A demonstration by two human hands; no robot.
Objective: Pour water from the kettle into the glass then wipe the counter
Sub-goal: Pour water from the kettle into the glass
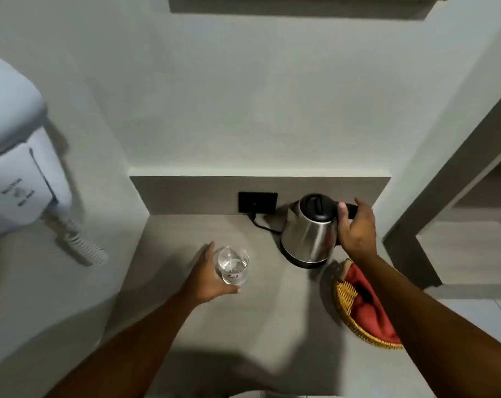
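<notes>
While the counter carries everything in view, a white wall unit hangs at left; its printed label is too blurred to read. Standing upright on its base near the back wall is the steel kettle, beside a black socket. At right a woven basket holds a red cloth. The right hand is wrapped around the kettle's black handle. The left hand cups the glass, whose small label is illegible.
</notes>
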